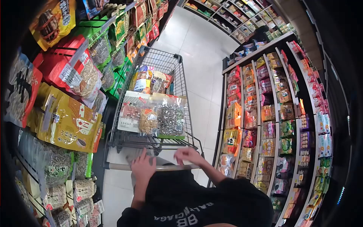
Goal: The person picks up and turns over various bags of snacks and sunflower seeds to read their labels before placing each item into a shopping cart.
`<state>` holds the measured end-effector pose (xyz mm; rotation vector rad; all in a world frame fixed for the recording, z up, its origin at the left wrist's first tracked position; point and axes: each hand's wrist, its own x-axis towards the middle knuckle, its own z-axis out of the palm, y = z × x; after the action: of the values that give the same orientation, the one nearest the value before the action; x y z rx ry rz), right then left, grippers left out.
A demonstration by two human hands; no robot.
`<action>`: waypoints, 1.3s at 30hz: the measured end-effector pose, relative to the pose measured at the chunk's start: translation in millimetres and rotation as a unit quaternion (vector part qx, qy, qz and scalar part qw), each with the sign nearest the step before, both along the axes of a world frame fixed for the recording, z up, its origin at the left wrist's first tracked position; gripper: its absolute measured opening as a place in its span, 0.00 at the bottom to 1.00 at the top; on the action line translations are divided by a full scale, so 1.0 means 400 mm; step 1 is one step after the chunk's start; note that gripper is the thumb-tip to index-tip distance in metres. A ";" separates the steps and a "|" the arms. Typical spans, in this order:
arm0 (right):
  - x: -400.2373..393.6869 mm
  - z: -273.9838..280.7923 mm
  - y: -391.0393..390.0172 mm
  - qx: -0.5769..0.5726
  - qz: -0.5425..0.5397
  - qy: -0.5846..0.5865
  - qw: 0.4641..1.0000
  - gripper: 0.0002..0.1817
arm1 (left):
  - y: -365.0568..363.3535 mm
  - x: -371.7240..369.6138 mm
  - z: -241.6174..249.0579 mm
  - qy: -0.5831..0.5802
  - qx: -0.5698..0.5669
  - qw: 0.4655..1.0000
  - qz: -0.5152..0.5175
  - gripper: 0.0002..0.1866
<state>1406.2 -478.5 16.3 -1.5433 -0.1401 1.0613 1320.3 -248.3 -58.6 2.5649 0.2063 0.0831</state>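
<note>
A wire shopping cart [181, 75] stands in front of me, its pale handle bar [121, 166] running across below the basket. My left hand [143, 165] is over the handle with its fingers spread, holding nothing. At the right part of the bar is my right hand [188, 156], its fingers curled near the handle; whether they wrap it is hard to tell. Inside the cart lie a bag of dark striped seeds [171, 116], a smaller bag of light nuts or seeds [148, 121], a white printed bag [129, 113] and some colourful packets [143, 81] farther forward.
Hanging seed and snack bags [72, 125] fill the rack close on the left. Shelves of packaged snacks [264, 132] line the right side. Between them a tiled floor [204, 75] runs ahead to more shelves [234, 19] at the back.
</note>
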 end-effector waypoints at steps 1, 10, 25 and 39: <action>-0.057 0.009 -0.005 0.049 0.063 0.046 0.996 0.17 | 0.002 -0.003 -0.001 0.000 -0.003 1.000 -0.016 0.15; -0.305 -0.498 0.042 -0.277 0.289 -0.200 0.894 0.29 | 0.031 -0.026 0.006 -0.037 -0.034 0.994 -0.094 0.16; -0.225 -0.580 -0.003 -0.184 0.386 -0.076 0.901 0.20 | 0.039 -0.050 -0.023 -0.051 0.007 0.991 -0.121 0.17; -0.201 -0.463 -0.027 -0.253 0.320 -0.091 0.908 0.19 | 0.338 -0.497 -0.369 -0.035 -0.138 0.932 0.334 0.08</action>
<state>1325.8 -489.3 -169.0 -2.1438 -0.5696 1.5457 1121.5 -113.0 -206.2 2.1045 0.9815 0.3698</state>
